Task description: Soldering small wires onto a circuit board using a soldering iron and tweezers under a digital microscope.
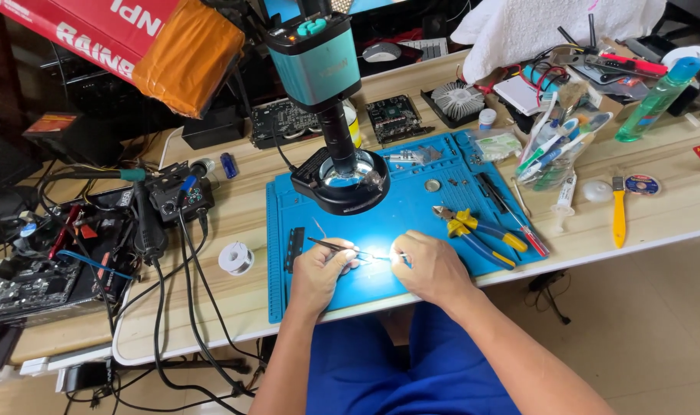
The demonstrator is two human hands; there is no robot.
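My left hand [319, 273] grips thin metal tweezers [336, 247], tips pointing right toward a tiny part lit on the blue work mat [411, 207]. My right hand [430, 265] is pinched on something small and thin at the same bright spot; what it is I cannot make out. Both hands rest on the mat's near edge, almost touching, under the teal microscope camera [317, 58] and its ring light [340, 180].
Yellow-handled pliers [473, 230] and a red screwdriver [527, 234] lie just right of my right hand. A solder spool [236, 258], soldering station [182, 196] and cables sit left. Circuit boards [396, 117], a cup of pens [553, 154], a yellow brush [619, 215] and a green bottle [657, 96] are behind.
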